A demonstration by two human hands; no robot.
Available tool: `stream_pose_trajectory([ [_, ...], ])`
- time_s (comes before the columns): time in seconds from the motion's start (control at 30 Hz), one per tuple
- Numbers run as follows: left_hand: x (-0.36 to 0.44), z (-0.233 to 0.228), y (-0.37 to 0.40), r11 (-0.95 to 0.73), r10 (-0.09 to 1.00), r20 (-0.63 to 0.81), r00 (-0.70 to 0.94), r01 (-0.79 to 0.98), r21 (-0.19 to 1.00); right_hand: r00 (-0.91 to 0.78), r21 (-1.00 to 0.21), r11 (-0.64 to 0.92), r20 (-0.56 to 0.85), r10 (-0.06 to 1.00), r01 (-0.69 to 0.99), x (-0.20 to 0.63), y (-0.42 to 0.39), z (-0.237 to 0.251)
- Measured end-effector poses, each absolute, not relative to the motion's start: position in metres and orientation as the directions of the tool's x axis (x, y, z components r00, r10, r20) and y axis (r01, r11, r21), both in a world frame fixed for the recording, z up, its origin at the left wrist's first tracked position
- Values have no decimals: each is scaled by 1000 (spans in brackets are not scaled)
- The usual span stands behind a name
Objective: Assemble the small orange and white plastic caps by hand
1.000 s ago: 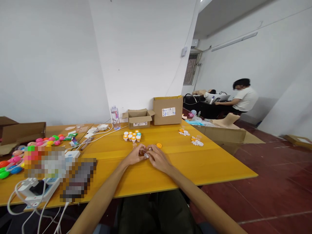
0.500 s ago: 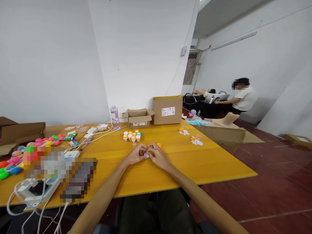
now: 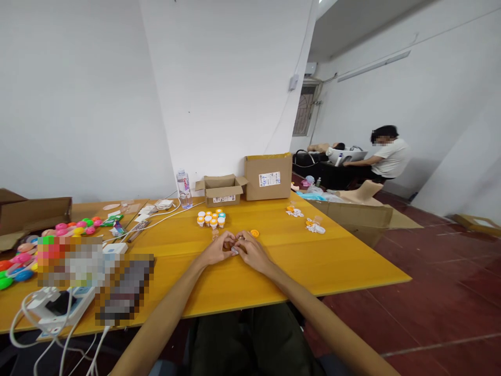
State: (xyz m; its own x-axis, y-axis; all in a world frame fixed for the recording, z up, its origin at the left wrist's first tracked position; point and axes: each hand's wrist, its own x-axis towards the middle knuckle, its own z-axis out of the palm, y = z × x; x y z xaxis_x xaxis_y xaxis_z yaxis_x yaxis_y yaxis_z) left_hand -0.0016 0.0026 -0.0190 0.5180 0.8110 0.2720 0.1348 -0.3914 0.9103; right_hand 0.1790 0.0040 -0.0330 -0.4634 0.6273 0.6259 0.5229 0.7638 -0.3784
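Nothing has moved: left hand [image 3: 216, 250] and right hand [image 3: 251, 252] still pinch a tiny clear piece [image 3: 234, 250] together, at 6 o'clock from the capped vials [image 3: 211, 219]. It looks light, slippery; hold its edges.

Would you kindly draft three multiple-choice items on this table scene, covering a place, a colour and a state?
1. Where does the water bottle stand?
A. Left of the small open box
B. On the floor
C. Inside the tall box

2. What colour is the loose cap beyond the right hand?
A. Blue
B. Orange
C. Black

3. How are the left hand and right hand placed?
A. Far apart
B. Raised off the table
C. Together over a small item

Answers: 1 A, the bottle stands on the table just left of the box; 2 B, the cap is orange; 3 C, the fingertips meet around the small pale item.
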Motion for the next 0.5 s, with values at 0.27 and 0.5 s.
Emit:
stream_pose_trajectory([
  [0.27, -2, -18, 2, -399, 807, 271, 526, 145, 906, -483, -341, 780, 635, 602, 524, 180, 0, -29],
  [0.5, -2, -19, 1, -425, 807, 288, 516, 169, 889, -469, -370, 769, 629, 620, 521, 181, 1, -30],
])
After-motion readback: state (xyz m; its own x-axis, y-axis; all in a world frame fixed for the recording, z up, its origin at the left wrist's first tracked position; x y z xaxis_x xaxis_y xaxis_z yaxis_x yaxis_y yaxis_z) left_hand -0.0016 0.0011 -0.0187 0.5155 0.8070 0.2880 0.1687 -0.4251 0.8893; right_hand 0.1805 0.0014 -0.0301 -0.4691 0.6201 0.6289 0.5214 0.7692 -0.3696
